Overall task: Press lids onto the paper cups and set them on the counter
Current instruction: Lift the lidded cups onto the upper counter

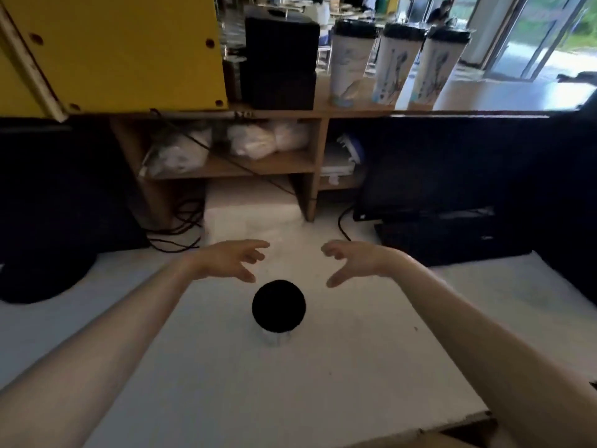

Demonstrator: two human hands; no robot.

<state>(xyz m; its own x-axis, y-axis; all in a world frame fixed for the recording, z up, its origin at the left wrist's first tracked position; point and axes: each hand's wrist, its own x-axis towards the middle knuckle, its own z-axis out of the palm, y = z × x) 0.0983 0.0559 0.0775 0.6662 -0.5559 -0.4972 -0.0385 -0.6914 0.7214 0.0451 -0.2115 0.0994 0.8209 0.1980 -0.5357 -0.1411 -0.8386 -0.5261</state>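
Lidded paper cup (pixel 278 307) stands upright between two open hands, untouched.

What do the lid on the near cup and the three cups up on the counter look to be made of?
Lid: matte black, uniformly dark with no glare, probably plastic, though blur leaves that open. The cup beneath barely shows. Three counter cups: white printed walls with a dull finish, consistent with paper, each under a black lid. Counter: tan, wood-like edge.

Daylight floods through tall glass doors (pixel 529 37) behind a wooden shelving unit (pixel 310 163), a yellow metal cabinet (pixel 113 50) and a dark monitor (pixel 429 176).
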